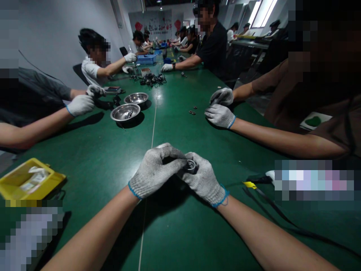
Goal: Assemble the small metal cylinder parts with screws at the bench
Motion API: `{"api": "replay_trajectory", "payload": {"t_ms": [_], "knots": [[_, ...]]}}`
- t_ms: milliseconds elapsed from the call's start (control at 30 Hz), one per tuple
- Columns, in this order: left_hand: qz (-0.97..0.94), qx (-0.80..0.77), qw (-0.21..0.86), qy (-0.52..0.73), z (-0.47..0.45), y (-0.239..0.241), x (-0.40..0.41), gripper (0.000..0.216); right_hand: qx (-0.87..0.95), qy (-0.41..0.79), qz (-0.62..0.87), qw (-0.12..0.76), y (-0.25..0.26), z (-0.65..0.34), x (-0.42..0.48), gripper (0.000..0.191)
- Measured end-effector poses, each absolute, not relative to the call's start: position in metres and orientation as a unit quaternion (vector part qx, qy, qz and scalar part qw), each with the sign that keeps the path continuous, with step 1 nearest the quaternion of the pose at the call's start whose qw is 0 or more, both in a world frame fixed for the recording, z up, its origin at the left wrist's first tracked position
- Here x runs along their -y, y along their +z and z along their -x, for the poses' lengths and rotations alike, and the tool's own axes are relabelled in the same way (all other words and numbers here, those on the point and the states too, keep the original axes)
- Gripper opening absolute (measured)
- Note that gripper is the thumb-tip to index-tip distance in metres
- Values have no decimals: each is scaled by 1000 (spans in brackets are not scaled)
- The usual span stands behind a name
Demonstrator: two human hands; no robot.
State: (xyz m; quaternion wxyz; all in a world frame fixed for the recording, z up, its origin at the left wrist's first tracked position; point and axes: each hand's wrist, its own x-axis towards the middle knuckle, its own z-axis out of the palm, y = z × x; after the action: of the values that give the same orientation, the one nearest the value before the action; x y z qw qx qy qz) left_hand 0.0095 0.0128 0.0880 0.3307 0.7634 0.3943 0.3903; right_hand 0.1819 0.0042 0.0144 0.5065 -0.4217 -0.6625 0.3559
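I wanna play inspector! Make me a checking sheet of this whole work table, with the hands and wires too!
Surface: green table, pale seam line running lengthwise.
Things in use: small round part, held above the table.
Clutter: yellow bin with pale items inside; nearer metal bowl holding small shiny parts; farther metal bowl; three small rings; dark pile farther off.
Hands: both gloved; right hand holds the round part, left hand has its fingertips at it.
Cables: black cord with yellow tag, at right; where it leads is unclear.
Surroundings: co-workers along both sides.
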Motion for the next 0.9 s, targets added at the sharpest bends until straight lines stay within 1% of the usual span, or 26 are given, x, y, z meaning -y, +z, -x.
{"api": "replay_trajectory", "payload": {"t_ms": [67, 267, 333, 500, 700, 900], "knots": [[-761, -396, 330, 393, -9, 89, -13, 11, 671, 347, 415, 507, 15, -182, -4, 25], [-761, -396, 342, 383, -10, 89, -13, 10, 698, 337, 359, 519, 17, -186, -2, 5], [-761, -398, 348, 375, -11, 88, -13, 10, 704, 326, 358, 519, 18, -187, -2, 6], [-773, -386, 355, 356, -16, 86, -11, 9, 705, 322, 389, 499, 21, -184, 0, 16], [-785, -363, 366, 344, -18, 85, -10, 8, 716, 332, 354, 502, 18, -180, 1, 5], [-809, -332, 356, 330, -15, 84, -10, 12, 731, 335, 337, 490, 18, -181, 2, 7]]}}
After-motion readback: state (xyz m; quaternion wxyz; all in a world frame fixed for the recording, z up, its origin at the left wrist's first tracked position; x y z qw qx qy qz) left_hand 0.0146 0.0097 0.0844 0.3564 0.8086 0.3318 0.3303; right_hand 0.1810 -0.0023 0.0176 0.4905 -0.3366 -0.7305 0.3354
